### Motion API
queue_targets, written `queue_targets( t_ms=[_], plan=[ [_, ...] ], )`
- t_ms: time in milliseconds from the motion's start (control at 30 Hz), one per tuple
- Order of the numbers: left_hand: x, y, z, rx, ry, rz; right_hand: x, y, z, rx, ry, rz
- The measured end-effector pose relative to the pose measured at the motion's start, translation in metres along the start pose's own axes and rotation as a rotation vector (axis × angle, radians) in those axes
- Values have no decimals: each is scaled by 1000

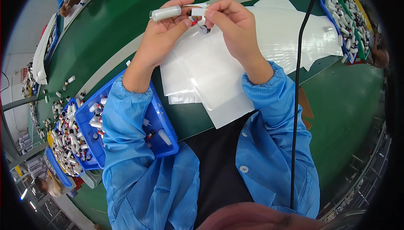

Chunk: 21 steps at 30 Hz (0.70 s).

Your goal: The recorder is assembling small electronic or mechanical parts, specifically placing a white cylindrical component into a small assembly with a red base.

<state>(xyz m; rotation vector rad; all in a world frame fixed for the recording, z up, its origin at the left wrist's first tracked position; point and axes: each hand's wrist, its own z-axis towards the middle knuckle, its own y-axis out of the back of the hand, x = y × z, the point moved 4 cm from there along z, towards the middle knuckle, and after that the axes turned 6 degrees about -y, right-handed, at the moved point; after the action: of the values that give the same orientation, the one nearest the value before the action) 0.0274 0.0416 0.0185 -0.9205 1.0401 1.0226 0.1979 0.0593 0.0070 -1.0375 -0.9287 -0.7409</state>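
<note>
Fingers (pixel 185 0) of the left hand (pixel 158 36) grasp a smooth, translucent whitish cylinder (pixel 166 13), palm turned upward, thumb extended; those of the right hand (pixel 237 30) pinch a flat white strip (pixel 199 12) beside it, the back of the hand uppermost. Both forearms reach forward in creased blue sleeves (pixel 126 124) gathered at the wrists. Near left, a hard, shiny blue tray (pixel 166 120) carries small tubular parts. Glossy white sheets (pixel 223 78) overlap on the smooth green worktop (pixel 101 40); the cylinder is at their far left. Far right, pale tubes (pixel 341 17) lie heaped; far left shows a co-worker's hand (pixel 65 9).
</note>
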Motion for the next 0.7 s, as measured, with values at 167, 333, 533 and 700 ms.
queue_targets(
  t_ms=[167,333,533,700],
  plan=[
    [2,-2,0,67,-49,7,-5,-5,-1,42,-147,-85],
    [2,-3,-1,74,-37,99,-6,-4,0,27,-168,-192],
    [2,0,-3,58,-5,193,-12,1,1,-10,-147,-258],
    [-5,-3,-4,4,53,156,-14,0,3,-25,-70,-255]
  ],
)
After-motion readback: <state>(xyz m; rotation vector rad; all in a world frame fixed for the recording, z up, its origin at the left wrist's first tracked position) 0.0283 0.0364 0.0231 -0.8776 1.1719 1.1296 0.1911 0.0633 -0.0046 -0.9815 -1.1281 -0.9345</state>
